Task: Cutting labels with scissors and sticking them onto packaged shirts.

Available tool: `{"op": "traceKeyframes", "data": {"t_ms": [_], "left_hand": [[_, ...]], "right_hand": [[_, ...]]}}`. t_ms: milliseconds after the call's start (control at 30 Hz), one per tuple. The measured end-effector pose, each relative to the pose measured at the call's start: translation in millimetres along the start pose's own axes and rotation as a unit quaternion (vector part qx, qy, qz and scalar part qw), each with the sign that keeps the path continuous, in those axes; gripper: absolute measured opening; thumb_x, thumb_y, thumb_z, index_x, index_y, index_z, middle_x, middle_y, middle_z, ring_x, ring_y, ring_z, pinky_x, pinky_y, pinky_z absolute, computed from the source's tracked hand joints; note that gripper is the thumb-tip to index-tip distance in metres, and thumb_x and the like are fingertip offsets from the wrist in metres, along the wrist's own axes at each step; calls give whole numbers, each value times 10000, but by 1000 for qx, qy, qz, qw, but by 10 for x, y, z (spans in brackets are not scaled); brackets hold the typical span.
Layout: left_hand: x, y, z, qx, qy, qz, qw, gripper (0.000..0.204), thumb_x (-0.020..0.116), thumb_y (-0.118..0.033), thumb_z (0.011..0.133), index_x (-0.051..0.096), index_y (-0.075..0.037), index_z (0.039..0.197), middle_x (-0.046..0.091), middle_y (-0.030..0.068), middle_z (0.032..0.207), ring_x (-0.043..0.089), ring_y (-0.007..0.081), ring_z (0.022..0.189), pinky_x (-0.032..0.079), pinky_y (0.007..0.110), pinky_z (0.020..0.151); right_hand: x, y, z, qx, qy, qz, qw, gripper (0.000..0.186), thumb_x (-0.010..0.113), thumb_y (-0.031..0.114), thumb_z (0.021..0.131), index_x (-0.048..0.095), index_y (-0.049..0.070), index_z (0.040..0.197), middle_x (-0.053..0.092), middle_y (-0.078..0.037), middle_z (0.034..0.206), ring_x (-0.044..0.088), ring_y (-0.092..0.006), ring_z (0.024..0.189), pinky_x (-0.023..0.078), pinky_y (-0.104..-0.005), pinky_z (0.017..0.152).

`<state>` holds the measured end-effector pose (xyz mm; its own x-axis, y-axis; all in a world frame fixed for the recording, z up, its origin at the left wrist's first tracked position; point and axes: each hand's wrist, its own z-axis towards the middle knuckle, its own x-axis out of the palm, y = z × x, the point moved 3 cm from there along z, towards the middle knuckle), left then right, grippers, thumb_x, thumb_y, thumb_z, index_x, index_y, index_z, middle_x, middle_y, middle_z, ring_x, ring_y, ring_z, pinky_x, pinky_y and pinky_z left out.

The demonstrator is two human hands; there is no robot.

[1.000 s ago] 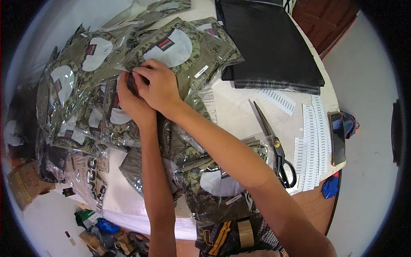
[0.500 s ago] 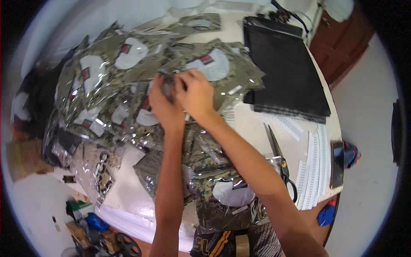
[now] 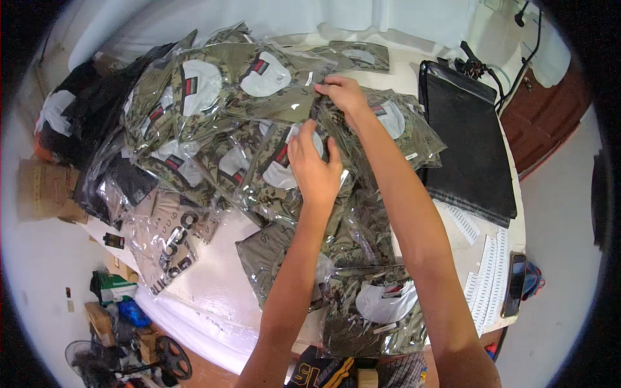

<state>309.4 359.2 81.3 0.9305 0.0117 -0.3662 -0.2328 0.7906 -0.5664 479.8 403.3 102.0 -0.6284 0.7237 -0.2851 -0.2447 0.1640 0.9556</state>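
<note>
From where I stand, the left hand (image 3: 315,169) lies flat, fingers spread and loose, on a clear-bagged camouflage garment (image 3: 279,169) at the middle of the white table (image 3: 220,284), seemingly pinning it so the slippery heap stays put. The right hand (image 3: 344,94), up toward twelve o'clock, pinches the edge of another bagged camouflage pack (image 3: 275,84) between fingertips and thumb, as if to peel it off the pile. A black folded stack (image 3: 469,149) sits at two o'clock, label strips (image 3: 490,284) at four.

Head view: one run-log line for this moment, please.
left hand: flat on bagged camouflage garment | right hand: pinching upper bag's edge | table: bags piled
</note>
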Motion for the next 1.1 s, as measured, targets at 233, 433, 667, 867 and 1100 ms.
{"op": "traceKeyframes", "data": {"t_ms": [233,433,667,867,1100], "left_hand": [[-25,0,19,1,-9,4,1000,430,666,-87,794,510,-2,1185,618,165,1103,532,362,1048,371,466,957],[-25,-6,-2,9,-15,2,1000,386,665,-81,790,536,6,1144,632,163,1059,534,362,1032,372,464,955],[-19,-24,1,12,-19,-6,1000,365,661,-78,789,549,9,1126,631,166,1032,542,361,1005,387,456,934],[-25,-1,32,17,-23,0,1000,361,667,-84,785,554,3,1117,628,166,1017,545,361,988,390,455,924],[2,7,18,22,-28,1,999,342,670,-86,782,566,1,1096,627,164,1004,549,358,978,389,457,926]], "right_hand": [[-63,-156,-94,-86,65,381,918,362,700,-7,806,605,-43,1153,656,-101,1058,600,-151,989,457,-273,897],[-126,-278,-107,-82,140,482,861,292,690,-40,799,606,-14,1077,644,-72,991,596,-159,952,446,-272,898],[-147,-299,-100,-79,152,509,844,294,698,-44,790,596,-27,1065,642,-78,983,595,-161,927,450,-267,876],[-135,-243,-126,-85,162,500,846,214,670,-35,820,617,54,1007,646,-43,933,598,-153,922,432,-274,883],[-142,-283,-107,-83,161,509,842,270,682,-56,797,598,-3,1049,641,-74,995,596,-169,928,456,-281,871]]}}
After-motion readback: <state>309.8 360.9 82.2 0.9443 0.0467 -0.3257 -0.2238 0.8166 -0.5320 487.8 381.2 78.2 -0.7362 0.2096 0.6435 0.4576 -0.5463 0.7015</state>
